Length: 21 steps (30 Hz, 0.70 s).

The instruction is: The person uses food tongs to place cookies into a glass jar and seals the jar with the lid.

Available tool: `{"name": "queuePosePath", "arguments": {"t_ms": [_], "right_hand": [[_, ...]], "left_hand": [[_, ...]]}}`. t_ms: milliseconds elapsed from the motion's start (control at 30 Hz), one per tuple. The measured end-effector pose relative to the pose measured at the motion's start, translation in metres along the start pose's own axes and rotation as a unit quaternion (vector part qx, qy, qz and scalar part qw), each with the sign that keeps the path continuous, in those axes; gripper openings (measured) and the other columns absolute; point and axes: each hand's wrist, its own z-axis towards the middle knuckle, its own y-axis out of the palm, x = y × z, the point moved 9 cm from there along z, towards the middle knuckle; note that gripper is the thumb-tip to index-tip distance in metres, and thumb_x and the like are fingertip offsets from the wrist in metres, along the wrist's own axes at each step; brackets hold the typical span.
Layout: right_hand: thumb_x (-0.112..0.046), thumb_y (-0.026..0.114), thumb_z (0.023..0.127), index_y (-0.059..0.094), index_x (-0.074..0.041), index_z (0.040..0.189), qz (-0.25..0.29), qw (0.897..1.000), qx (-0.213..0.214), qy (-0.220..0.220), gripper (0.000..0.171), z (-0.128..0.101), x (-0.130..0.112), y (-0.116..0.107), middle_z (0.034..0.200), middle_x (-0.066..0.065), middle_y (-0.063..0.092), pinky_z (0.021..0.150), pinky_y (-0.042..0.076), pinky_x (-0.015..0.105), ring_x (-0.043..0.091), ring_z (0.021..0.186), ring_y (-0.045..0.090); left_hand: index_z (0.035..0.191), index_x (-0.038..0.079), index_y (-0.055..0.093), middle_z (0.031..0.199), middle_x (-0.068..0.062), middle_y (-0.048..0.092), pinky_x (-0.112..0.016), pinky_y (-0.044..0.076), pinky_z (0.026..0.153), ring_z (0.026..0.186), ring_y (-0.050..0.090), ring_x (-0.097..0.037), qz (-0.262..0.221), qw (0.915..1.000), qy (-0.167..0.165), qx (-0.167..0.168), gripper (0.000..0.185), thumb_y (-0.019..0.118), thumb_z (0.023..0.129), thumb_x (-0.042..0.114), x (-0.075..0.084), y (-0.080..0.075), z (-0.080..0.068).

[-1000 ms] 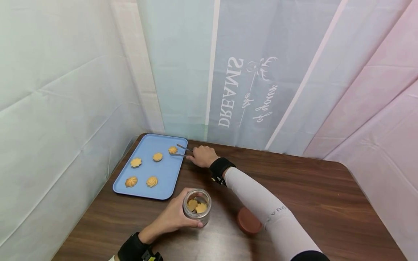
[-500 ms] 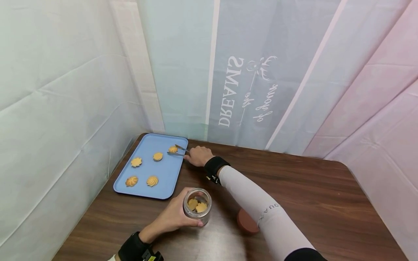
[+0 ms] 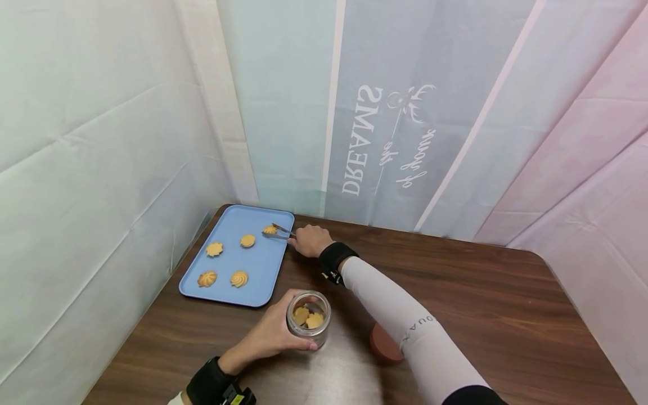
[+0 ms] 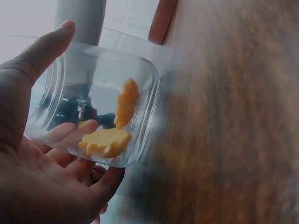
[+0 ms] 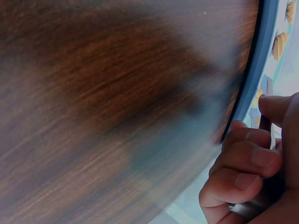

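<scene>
Currently metal tongs (image 3: pixel 280 232) are gripped by the right hand (image 3: pixel 310 241), tips closed around a cookie (image 3: pixel 270 229) on the blue tray (image 3: pixel 263 270). Glass jar (image 3: pixel 308 318) on the desk (image 3: pixel 481 304) is clasped by the left hand (image 3: pixel 270 333). Red lid (image 3: pixel 383 343) is partly hidden behind the sleeve (image 3: pixel 400 323). Right-wrist view is blurred.

You are looking down at a dark brown wood-grain desk (image 3: pixel 455 292) pushed into a corner, its far right corner rounded. Pale fabric sheets hang as walls around it, creased with fold lines. To your left the sheet (image 3: pixel 101 157) is a washed-out mint green. Straight ahead a grey-blue panel (image 3: pixel 405 84) carries white lettering, seen mirrored and turned on its side, with a small antlered deer drawing above it. To your right the fabric (image 3: pixel 582 140) turns soft pink. Even, diffuse light leaves a dull sheen on the desk's near edge.
</scene>
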Motion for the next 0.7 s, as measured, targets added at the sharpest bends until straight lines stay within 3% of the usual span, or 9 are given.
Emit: {"name": "queuePosePath", "arguments": {"t_ms": [300,467,700], "right_hand": [[-0.045,0.051,0.112,0.064,-0.013,0.081,0.008,1.0,0.012,-0.023,0.046,-0.002,0.0,-0.003,0.07,0.004,0.056,0.064,0.054,0.04,0.023,0.072,0.064],[-0.047,0.051,0.111,0.064,-0.014,0.084,0.003,0.999,0.02,-0.026,0.045,-0.008,0.003,-0.003,0.069,0.002,0.055,0.065,0.054,0.04,0.023,0.073,0.065],[-0.045,0.053,0.111,0.064,-0.014,0.086,0.019,0.999,0.027,-0.029,0.042,-0.017,0.005,-0.005,0.066,0.001,0.049,0.06,0.047,0.036,0.022,0.065,0.059]], "left_hand": [[0.143,0.022,0.05,0.137,0.007,0.063,-0.04,0.045,0.11,0.127,0.06,-0.019,0.002,1.0,0.002,-0.003,0.086,0.1,0.073,0.031,0.0,0.0,0.0],[0.144,0.019,0.049,0.138,0.002,0.064,-0.04,0.046,0.109,0.127,0.06,-0.022,0.006,0.9998,0.02,-0.007,0.085,0.098,0.075,0.029,0.001,0.001,0.001],[0.144,0.017,0.049,0.138,0.001,0.064,-0.038,0.045,0.11,0.128,0.06,-0.025,0.004,0.9998,0.02,-0.006,0.087,0.099,0.074,0.029,0.001,0.0,0.0]]}}
